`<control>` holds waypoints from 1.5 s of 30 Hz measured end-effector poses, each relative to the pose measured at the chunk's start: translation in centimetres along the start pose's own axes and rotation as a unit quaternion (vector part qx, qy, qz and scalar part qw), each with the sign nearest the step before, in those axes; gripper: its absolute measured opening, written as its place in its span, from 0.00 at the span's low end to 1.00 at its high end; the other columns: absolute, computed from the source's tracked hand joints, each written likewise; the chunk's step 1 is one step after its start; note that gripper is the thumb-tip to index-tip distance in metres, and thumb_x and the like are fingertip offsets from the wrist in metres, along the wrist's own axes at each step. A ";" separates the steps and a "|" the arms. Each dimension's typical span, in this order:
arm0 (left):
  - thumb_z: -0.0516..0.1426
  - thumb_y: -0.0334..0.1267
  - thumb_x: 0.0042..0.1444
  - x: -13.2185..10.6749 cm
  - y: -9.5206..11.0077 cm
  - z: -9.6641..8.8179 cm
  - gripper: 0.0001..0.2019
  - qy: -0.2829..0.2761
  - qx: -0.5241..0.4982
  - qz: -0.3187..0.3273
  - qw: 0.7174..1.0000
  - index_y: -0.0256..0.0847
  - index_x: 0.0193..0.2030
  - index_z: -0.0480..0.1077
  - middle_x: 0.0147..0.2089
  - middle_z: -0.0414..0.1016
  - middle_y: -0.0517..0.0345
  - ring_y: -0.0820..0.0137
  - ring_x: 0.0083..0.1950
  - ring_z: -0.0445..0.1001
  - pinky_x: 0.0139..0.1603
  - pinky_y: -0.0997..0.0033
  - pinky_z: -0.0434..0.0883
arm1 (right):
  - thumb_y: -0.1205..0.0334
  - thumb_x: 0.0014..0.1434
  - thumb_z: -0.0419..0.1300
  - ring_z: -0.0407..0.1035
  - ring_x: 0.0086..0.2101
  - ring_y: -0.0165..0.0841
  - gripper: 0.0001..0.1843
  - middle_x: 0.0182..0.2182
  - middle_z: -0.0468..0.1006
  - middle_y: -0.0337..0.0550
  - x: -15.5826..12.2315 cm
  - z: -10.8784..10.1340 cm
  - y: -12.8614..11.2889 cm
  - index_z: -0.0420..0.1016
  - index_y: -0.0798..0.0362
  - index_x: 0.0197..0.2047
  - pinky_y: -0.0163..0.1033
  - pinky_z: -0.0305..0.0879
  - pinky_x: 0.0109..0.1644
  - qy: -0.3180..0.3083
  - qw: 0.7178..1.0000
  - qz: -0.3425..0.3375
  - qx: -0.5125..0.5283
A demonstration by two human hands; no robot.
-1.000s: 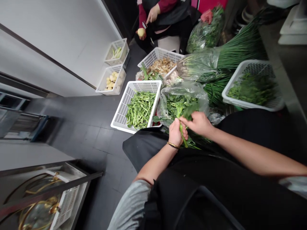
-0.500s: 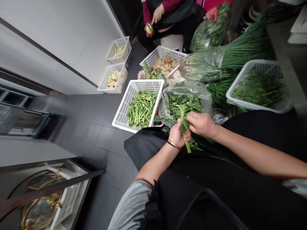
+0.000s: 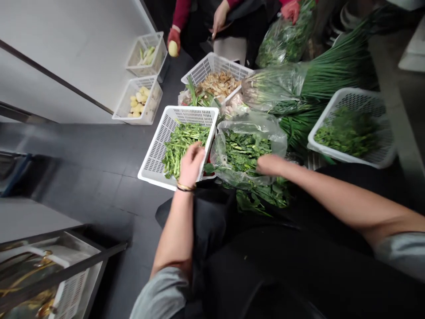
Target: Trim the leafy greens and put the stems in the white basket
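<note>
My left hand point(image 3: 191, 165) is over the near right part of a white plastic basket point(image 3: 151, 153), its fingers partly apart and nothing visible in them. Cut green vegetable stems point(image 3: 179, 141) lie heaped in that basket, just beyond the hand. My right hand point(image 3: 268, 165) reaches to the near right side of an open clear plastic bag point(image 3: 279, 137). Leafy greens point(image 3: 244, 153) fill the bag; the right fingertips are turned down and hidden. More loose leaves point(image 3: 262, 197) lie on my dark apron, below the bag.
Another person's gloved hand point(image 3: 174, 37) holds a peeled potato point(image 3: 172, 48) beside stacked baskets point(image 3: 146, 66) at the wall. A basket of peelings point(image 3: 219, 84), bagged long green stalks point(image 3: 335, 73) and a basket of herbs point(image 3: 352, 133) stand around. A metal rack point(image 3: 113, 250) is at lower left.
My left hand has moved left to the stem basket and the stem it held is gone from it. My right hand has parted from it, down to the bag. The other person's potato moved left.
</note>
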State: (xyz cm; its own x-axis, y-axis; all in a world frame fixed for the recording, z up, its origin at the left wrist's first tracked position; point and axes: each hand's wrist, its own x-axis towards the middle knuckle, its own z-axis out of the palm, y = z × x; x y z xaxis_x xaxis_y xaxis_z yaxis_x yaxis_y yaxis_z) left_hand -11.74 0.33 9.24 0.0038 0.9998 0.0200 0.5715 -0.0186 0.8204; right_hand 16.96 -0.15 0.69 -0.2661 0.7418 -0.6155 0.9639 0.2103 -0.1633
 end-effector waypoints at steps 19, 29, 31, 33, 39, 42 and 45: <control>0.52 0.44 0.58 -0.1 0.7 4.3 0.15 -0.252 0.035 0.019 0.967 0.40 0.48 0.70 0.33 0.75 0.54 0.72 0.28 0.70 0.32 0.74 0.64 | 0.50 0.46 0.65 0.52 0.61 0.46 0.52 0.63 0.55 0.60 15.7 -0.7 6.4 0.48 0.63 0.67 0.44 0.51 0.62 0.067 0.983 -0.159 0.056; 0.52 0.43 0.58 0.4 0.5 5.0 0.14 -0.290 0.049 0.053 0.954 0.40 0.47 0.71 0.35 0.77 0.51 0.67 0.33 0.73 0.36 0.71 0.66 | 0.43 0.51 0.57 0.69 0.48 0.50 0.50 0.52 0.69 0.69 12.3 4.8 6.3 0.46 0.65 0.67 0.45 0.65 0.44 -0.084 0.993 0.075 -0.019; 0.53 0.44 0.58 0.3 0.2 5.1 0.14 -0.281 0.048 0.064 0.956 0.41 0.46 0.71 0.34 0.77 0.52 0.68 0.32 0.73 0.35 0.71 0.66 | 0.48 0.56 0.53 0.70 0.46 0.48 0.40 0.49 0.73 0.65 10.9 3.8 5.9 0.52 0.63 0.65 0.44 0.65 0.42 -0.067 0.995 0.067 -0.021; 0.53 0.44 0.58 0.1 -0.1 5.2 0.13 -0.271 0.053 0.074 0.958 0.41 0.45 0.71 0.31 0.76 0.54 0.68 0.30 0.73 0.35 0.72 0.66 | 0.50 0.55 0.53 0.70 0.46 0.46 0.35 0.49 0.74 0.60 9.6 1.7 5.8 0.58 0.58 0.63 0.42 0.64 0.42 -0.046 0.997 0.048 -0.028; 0.52 0.42 0.58 -0.9 1.9 5.9 0.20 -0.143 0.092 0.199 0.965 0.41 0.57 0.65 0.53 0.72 0.46 0.60 0.56 0.69 0.57 0.60 0.64 | 0.52 0.48 0.58 0.72 0.34 0.37 0.22 0.34 0.79 0.43 5.2 -7.5 4.0 0.75 0.53 0.44 0.37 0.65 0.36 -0.046 0.988 -0.135 0.052; 0.59 0.46 0.51 -1.1 3.3 6.8 0.35 -0.125 0.107 0.296 0.941 0.36 0.64 0.55 0.66 0.56 0.40 0.52 0.68 0.51 0.65 0.50 0.50 | 0.53 0.42 0.63 0.70 0.30 0.33 0.17 0.28 0.77 0.37 2.6 -11.2 2.4 0.77 0.53 0.34 0.36 0.66 0.35 -0.149 0.942 -0.229 0.197; 0.66 0.49 0.39 -0.8 3.3 8.2 0.48 -0.146 0.092 0.278 0.945 0.32 0.65 0.52 0.64 0.59 0.35 0.46 0.66 0.54 0.64 0.47 0.52 | 0.51 0.38 0.66 0.71 0.29 0.33 0.20 0.28 0.78 0.38 0.0 -13.2 0.8 0.78 0.53 0.34 0.37 0.68 0.35 -0.189 0.896 -0.231 0.329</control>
State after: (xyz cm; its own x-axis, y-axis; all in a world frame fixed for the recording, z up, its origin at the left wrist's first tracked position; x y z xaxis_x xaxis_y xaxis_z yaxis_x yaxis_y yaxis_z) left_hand -3.16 -0.41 7.27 0.5565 0.7962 0.2373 0.5477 -0.5663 0.6159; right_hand 17.59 8.43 10.71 -0.7362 0.3774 -0.5617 0.5806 -0.0741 -0.8108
